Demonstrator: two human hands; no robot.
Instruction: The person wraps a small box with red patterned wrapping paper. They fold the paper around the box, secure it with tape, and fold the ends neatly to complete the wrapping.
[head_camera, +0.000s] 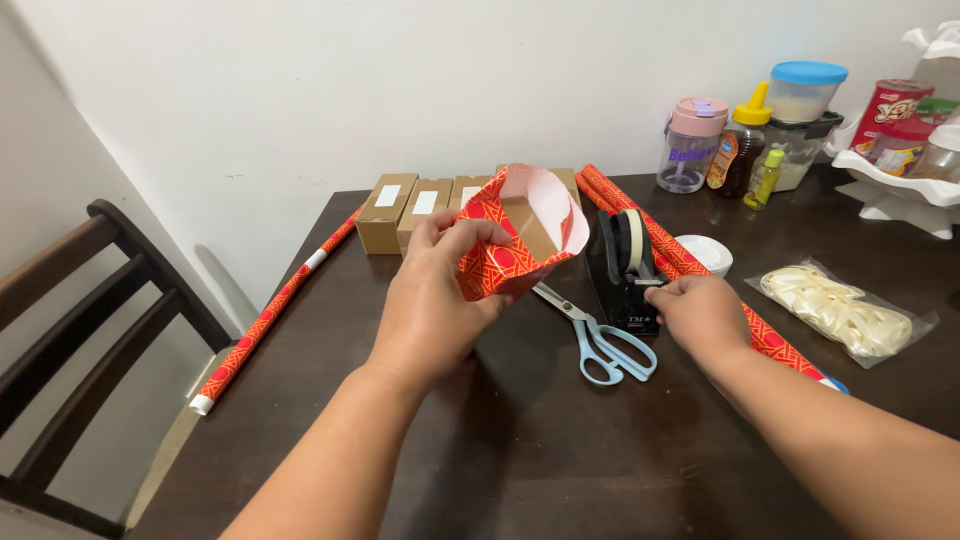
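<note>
The left hand (432, 300) is clamped on a small brown box (527, 226) half wrapped in red patterned wrapping paper (490, 262), thumb and fingers pinching the folded paper against the box and holding it tilted just above the dark tabletop (520, 450), near its middle; the paper's white underside stands open at the top like a flap. The right hand (703, 315) rests well apart from the left, its fingers curled together at the front of a black tape dispenser (625, 275), touching its cutting end; whether a strip of tape is pinched between the fingertips cannot be told. A pair of scissors with light blue handles (598, 338) lies flat between the two hands, blades pointing toward the wrapped box. Behind the box stand a row of plain brown cartons with white labels (405, 208), close to the wall. One long roll of red paper (265, 322) lies diagonally at the left edge of the tabletop, and two more rolls (690, 262) run diagonally under the right hand's side, beside the dispenser. A small white dish (708, 252) sits just behind the dispenser, and a clear bag of pale ribbon-like strips (840, 310) lies to the right. Jars and bottles (745, 140) crowd the far right corner, and a dark wooden chair (70, 340) stands at the left
</note>
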